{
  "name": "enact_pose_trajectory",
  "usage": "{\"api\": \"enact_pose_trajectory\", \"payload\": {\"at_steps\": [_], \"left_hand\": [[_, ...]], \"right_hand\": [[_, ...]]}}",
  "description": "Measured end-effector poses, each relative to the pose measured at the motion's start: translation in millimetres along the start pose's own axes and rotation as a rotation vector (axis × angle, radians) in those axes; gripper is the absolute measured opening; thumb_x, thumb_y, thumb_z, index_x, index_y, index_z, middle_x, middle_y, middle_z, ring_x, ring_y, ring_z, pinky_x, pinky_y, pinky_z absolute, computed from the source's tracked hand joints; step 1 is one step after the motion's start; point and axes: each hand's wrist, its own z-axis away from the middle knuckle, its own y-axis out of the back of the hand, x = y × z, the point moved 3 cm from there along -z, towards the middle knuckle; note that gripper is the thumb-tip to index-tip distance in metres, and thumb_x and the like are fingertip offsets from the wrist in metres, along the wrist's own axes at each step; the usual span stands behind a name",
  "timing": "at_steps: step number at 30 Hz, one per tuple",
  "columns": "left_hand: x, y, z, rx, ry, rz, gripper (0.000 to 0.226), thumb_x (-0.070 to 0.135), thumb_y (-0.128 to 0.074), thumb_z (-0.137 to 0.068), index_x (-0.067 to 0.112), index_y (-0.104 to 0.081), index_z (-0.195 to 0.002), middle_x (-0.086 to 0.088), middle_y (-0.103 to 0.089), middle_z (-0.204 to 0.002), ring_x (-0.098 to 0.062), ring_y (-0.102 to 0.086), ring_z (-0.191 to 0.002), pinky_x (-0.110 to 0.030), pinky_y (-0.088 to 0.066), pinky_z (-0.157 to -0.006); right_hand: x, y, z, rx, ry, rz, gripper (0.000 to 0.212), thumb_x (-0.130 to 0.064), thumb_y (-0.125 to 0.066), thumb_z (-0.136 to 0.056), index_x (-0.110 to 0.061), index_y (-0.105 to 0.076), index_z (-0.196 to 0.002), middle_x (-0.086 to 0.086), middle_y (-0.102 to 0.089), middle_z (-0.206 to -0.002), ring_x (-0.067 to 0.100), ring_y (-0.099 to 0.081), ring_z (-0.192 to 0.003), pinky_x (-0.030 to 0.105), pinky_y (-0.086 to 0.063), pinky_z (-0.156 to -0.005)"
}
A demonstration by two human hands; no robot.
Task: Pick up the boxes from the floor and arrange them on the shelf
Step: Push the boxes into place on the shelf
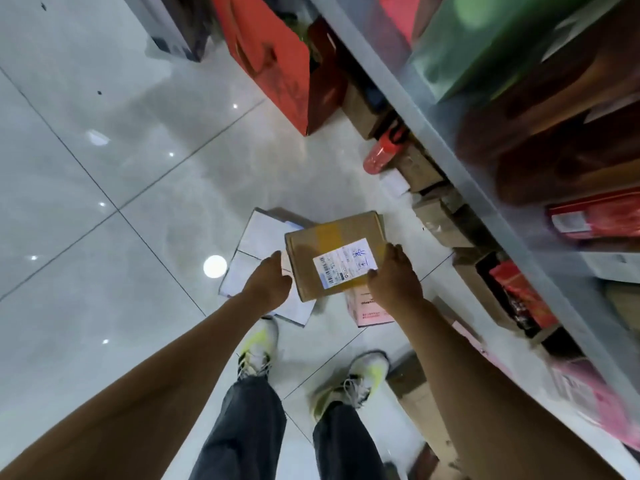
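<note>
Cardboard box (334,252) with a white label sits between both hands above the floor, over a white flat box (254,251) and a pink carton (367,306). Grey shelf (460,161) stands right. Left hand (268,280) and right hand (394,277) seemingly grip its sides.

Both arms reach down, left grip (269,279) and right grip (394,276) clasping.

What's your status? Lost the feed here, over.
Left hand and right hand grip the brown box by its sides. White flat box and pink box on floor below. Shelf at right.
</note>
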Motion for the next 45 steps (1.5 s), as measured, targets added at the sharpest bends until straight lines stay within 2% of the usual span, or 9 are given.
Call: {"api": "enact_pose_trajectory", "payload": {"at_steps": [6, 11, 14, 17, 29, 33, 36, 41, 45], "left_hand": [[-16, -50, -55, -0.047, 0.225, 0.280, 0.067, 0.024, -0.049, -0.097, 0.011, -0.013, -0.153, -0.015, -0.034, -0.152, -0.035, -0.038, -0.136, -0.040, -0.034, -0.110], [-17, -72, -79, -0.034, 0.420, 0.591, 0.064, 0.021, -0.046, -0.098, 0.015, -0.011, -0.152, -0.012, -0.031, -0.153, -0.037, -0.036, -0.135, -0.055, -0.033, -0.109], [-9, -77, -81, -0.099, 0.480, 0.705, 0.054, 0.019, -0.047, -0.098, 0.018, -0.023, -0.147, -0.012, -0.036, -0.149, -0.041, -0.036, -0.133, -0.066, -0.032, -0.103], [-8, -78, -78, -0.099, 0.491, 0.738, 0.049, 0.015, -0.046, -0.096, 0.019, -0.029, -0.142, -0.012, -0.041, -0.144, -0.041, -0.040, -0.129, -0.066, -0.035, -0.100], [13, -4, 12, -0.009, 0.399, 0.859, 0.050, 0.010, -0.051, -0.091, 0.024, -0.037, -0.137, -0.010, -0.050, -0.134, -0.037, -0.048, -0.119, -0.056, -0.044, -0.092], [37, 53, 82, 0.061, 0.334, 0.874, 0.044, 0.010, -0.047, -0.091, 0.026, -0.041, -0.131, -0.012, -0.055, -0.126, -0.032, -0.052, -0.100, -0.048, -0.044, -0.078], [52, 102, 141, 0.070, 0.273, 0.915, 0.045, 0.014, -0.055, -0.085, 0.026, -0.041, -0.126, -0.006, -0.055, -0.115, -0.026, -0.053, -0.089, -0.047, -0.041, -0.081], [71, 188, 240, 0.140, 0.154, 1.017, 0.069, 0.022, -0.061, -0.072, 0.028, -0.036, -0.136, -0.004, -0.052, -0.127, -0.027, -0.052, -0.099, -0.047, -0.042, -0.080], [90, 244, 309, 0.240, 0.012, 1.019, 0.062, 0.008, -0.055, -0.086, 0.020, -0.033, -0.142, -0.009, -0.051, -0.134, -0.024, -0.053, -0.093, -0.035, -0.041, -0.066]], "right_hand": [[25, -41, -49, -0.022, -0.059, -0.122, 0.083, -0.025, -0.060, -0.092, -0.014, -0.006, -0.153, 0.015, -0.027, -0.154, 0.036, -0.042, -0.133, 0.048, -0.051, -0.096], [32, -66, -66, -0.045, -0.121, -0.327, 0.101, -0.030, -0.069, -0.075, -0.020, -0.007, -0.153, 0.010, -0.040, -0.144, 0.032, -0.050, -0.125, 0.049, -0.050, -0.096], [30, -71, -70, -0.028, -0.222, -0.472, 0.100, -0.031, -0.071, -0.063, -0.018, -0.020, -0.148, 0.008, -0.044, -0.142, 0.032, -0.053, -0.122, 0.050, -0.050, -0.096], [26, -66, -69, 0.005, -0.250, -0.540, 0.078, -0.028, -0.074, -0.058, -0.016, -0.040, -0.127, 0.008, -0.056, -0.124, 0.032, -0.060, -0.108, 0.049, -0.054, -0.089], [2, 3, 23, 0.045, -0.197, -0.717, 0.071, -0.020, -0.069, -0.064, -0.017, -0.042, -0.130, 0.004, -0.062, -0.120, 0.028, -0.063, -0.103, 0.040, -0.057, -0.084], [-24, 54, 80, 0.052, -0.171, -0.764, 0.064, -0.014, -0.068, -0.069, -0.019, -0.044, -0.129, 0.001, -0.066, -0.119, 0.025, -0.065, -0.102, 0.035, -0.057, -0.084], [-53, 100, 124, 0.075, -0.149, -0.802, 0.064, -0.017, -0.070, -0.067, -0.022, -0.047, -0.126, -0.001, -0.068, -0.118, 0.025, -0.066, -0.104, 0.040, -0.055, -0.090], [-109, 184, 200, 0.166, 0.024, -0.802, 0.060, -0.014, -0.068, -0.069, -0.020, -0.047, -0.125, 0.001, -0.065, -0.118, 0.026, -0.062, -0.105, 0.034, -0.053, -0.088], [-138, 240, 259, 0.259, 0.113, -0.892, 0.066, -0.019, -0.069, -0.060, -0.021, -0.051, -0.123, 0.001, -0.068, -0.115, 0.023, -0.065, -0.100, 0.034, -0.053, -0.088]]}}
